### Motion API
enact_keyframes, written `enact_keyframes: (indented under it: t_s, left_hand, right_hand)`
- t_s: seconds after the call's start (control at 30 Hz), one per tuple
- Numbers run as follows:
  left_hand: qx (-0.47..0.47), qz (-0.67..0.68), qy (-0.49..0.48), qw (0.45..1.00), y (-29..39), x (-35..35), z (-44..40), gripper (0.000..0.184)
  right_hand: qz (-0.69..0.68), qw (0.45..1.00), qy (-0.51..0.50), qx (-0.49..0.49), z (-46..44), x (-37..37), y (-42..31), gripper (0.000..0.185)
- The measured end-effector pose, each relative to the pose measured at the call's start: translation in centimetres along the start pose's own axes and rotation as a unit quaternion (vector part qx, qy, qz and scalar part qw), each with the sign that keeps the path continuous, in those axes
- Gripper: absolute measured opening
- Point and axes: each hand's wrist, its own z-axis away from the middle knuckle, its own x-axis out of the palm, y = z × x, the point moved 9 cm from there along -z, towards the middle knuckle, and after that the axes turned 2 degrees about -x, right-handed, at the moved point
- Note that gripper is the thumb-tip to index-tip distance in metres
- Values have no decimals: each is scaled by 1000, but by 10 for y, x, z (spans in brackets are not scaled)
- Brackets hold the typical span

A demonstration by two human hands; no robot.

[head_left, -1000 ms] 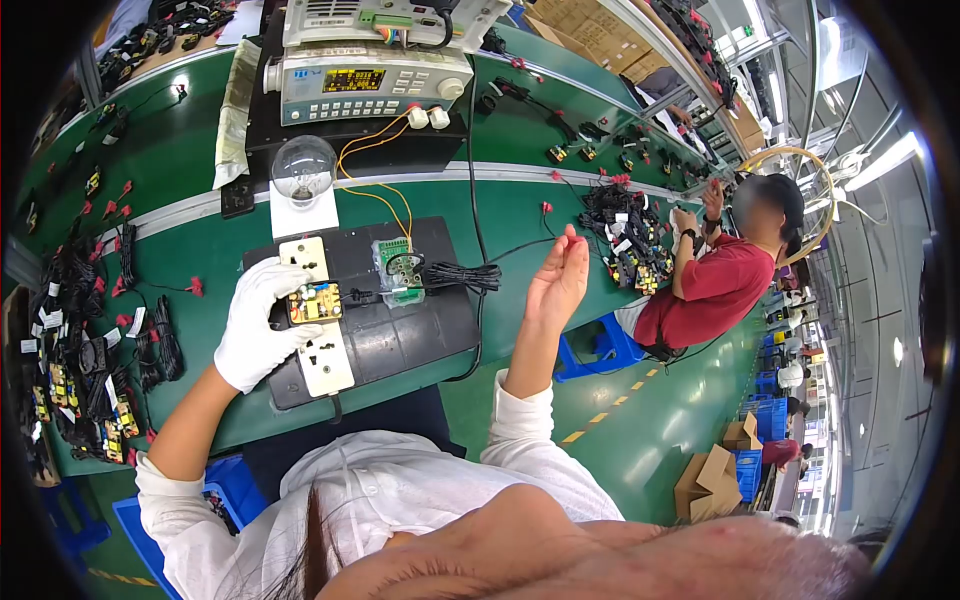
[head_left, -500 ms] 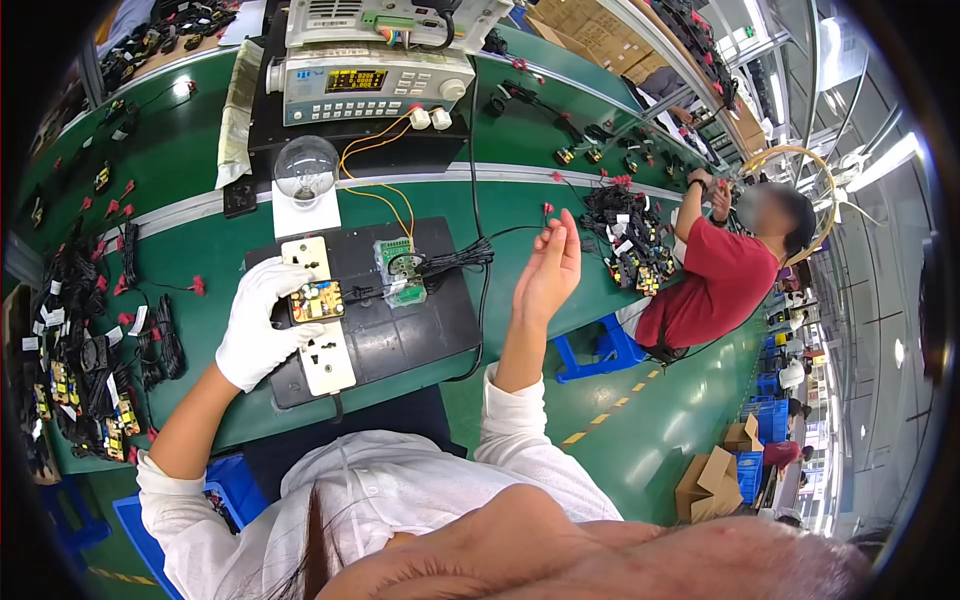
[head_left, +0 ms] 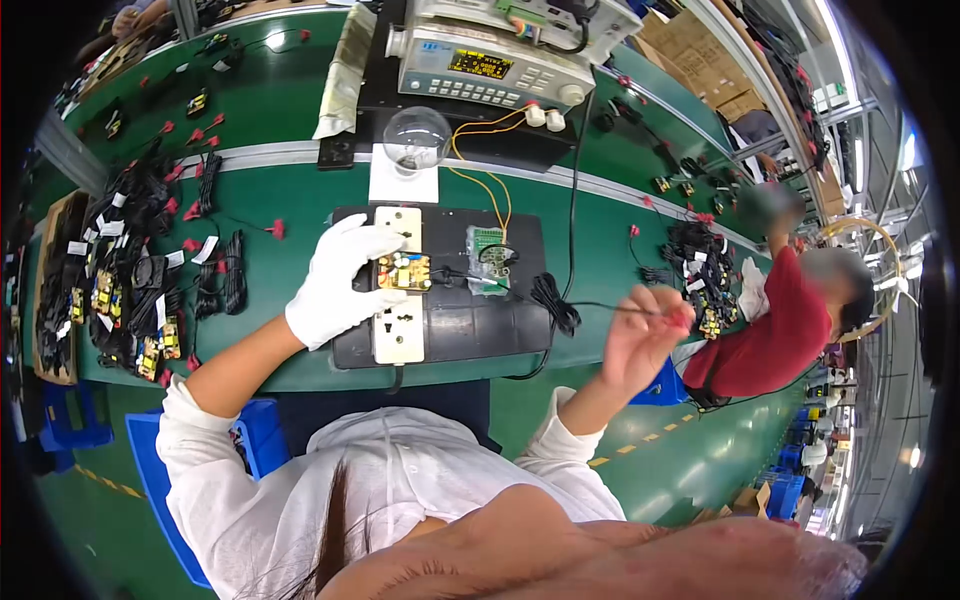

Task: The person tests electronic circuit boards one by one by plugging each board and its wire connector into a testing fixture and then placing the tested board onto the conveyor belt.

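Note:
My left hand (head_left: 345,280), in a white glove, grips a small yellow circuit board (head_left: 404,272) at its edges. The board sits over a cream socket strip (head_left: 399,345) on a black board (head_left: 470,335). Out to the right, my bare right hand (head_left: 640,345) pinches a red connector (head_left: 680,318) at the end of a black cable. A tied cable bundle (head_left: 553,305) hangs between that hand and the circuit board. Just right of the circuit board lies a green circuit module (head_left: 489,262) with orange wires.
A bench power supply (head_left: 490,75) stands at the back, with a glass bulb (head_left: 416,140) in front of it. Piles of cabled boards lie left (head_left: 120,270) and right (head_left: 700,265). A person in a red shirt (head_left: 765,330) sits at the right.
The view has turned, shifting the bench rightward in the picture. My right hand has moved right and lower, drawing the cable outward with the red connector. My left hand stays on the circuit board.

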Motion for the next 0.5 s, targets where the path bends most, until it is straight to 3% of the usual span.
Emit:
enact_keyframes:
  t_s: [0.1, 0.2, 0.23, 0.27, 0.3, 0.4, 0.47, 0.5]
  left_hand:
    - [14, -2, 21, 1000, 3, -2, -1, 53]
    - [13, -10, 31, 999, 2, -2, 0, 51]
    - [14, -6, 26, 1000, 1, -1, 1, 51]
    - [15, -2, 26, 1000, 1, -1, 1, 51]
    - [11, -5, 25, 1000, 0, -1, 1, 51]
    - [4, -4, 20, 1000, -3, 2, 3, 50]
    - [-2, -1, 20, 1000, -4, 2, 3, 50]
    - [-3, 1, 23, 1000, -4, 1, 2, 50]
  right_hand:
    - [16, 998, -59, 24, 17, 24, -9, 17]
    - [190, 965, -150, -100, 37, 58, -21, 22]
    - [195, 964, -149, -99, 38, 59, -18, 22]
    - [315, 935, -135, -90, 35, 56, -12, 22]
    - [430, 891, -119, -80, 31, 51, -5, 23]
    - [519, 850, 32, 89, 17, 7, 43, 21]
    - [565, 808, 66, 154, 21, -12, 77, 21]
    - [622, 771, 36, 135, 20, -17, 86, 21]
